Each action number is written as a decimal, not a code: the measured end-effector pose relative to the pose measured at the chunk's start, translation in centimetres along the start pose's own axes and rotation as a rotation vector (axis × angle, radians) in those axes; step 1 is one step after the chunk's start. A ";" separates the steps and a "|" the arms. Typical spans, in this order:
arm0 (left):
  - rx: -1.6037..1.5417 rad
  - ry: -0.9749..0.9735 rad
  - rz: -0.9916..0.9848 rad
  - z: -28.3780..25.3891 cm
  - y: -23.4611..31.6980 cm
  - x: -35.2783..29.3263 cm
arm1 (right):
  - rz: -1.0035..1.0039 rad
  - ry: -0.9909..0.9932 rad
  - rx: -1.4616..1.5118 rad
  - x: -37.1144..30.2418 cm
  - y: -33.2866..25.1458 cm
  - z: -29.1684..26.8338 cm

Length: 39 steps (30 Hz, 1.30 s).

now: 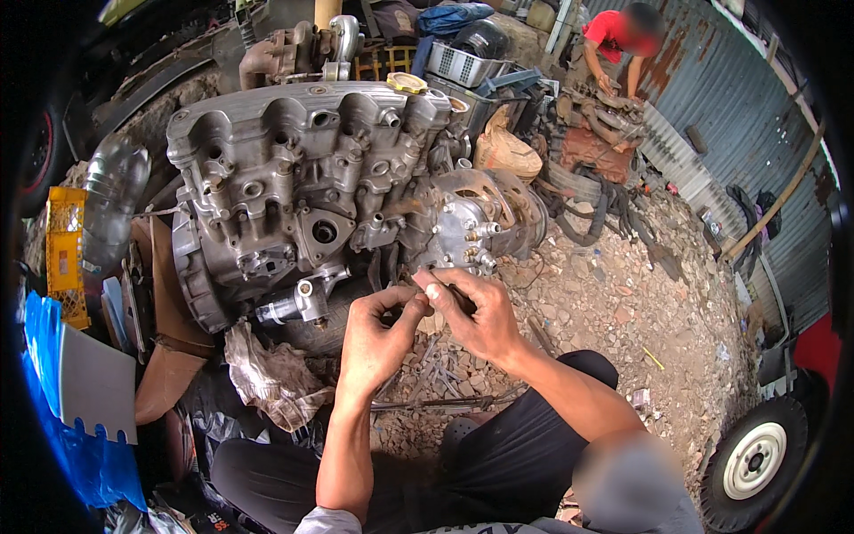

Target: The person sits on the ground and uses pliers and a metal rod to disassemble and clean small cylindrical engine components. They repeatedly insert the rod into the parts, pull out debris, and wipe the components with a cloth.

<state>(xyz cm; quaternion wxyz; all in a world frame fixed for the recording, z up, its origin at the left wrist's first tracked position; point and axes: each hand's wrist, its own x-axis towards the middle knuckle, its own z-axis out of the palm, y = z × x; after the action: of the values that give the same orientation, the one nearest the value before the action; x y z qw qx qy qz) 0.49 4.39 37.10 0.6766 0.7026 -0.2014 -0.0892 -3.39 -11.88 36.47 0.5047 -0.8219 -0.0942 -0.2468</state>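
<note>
A large grey metal engine block stands before me, with a yellow-rimmed cap on top. Both my hands meet just in front of its lower right side. My left hand is closed, thumb and fingers pinched together near the right fingertips. My right hand is closed too, its thumb and forefinger pressed together. Whatever small piece lies between them is mostly hidden by the fingers, and I cannot make it out. Just beyond my right hand is a shiny metal cover with bolts and fittings on the engine's right end.
Stony rubble ground stretches right to a corrugated metal wall. At the back right a person in a red shirt bends over metal parts. A dirty cloth, a cardboard box and a yellow crate lie left; a wheel lower right.
</note>
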 end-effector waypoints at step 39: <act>0.039 0.001 -0.007 -0.2 0.2 -0.1 | 0.078 -0.085 -0.042 0.4 -0.7 -0.2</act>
<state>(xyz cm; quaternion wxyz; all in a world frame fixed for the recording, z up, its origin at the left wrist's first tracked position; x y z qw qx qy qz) 0.42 4.61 37.28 0.6626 0.7163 -0.2005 -0.0873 -3.38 -11.76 37.24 0.4923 -0.8449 -0.0783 -0.1938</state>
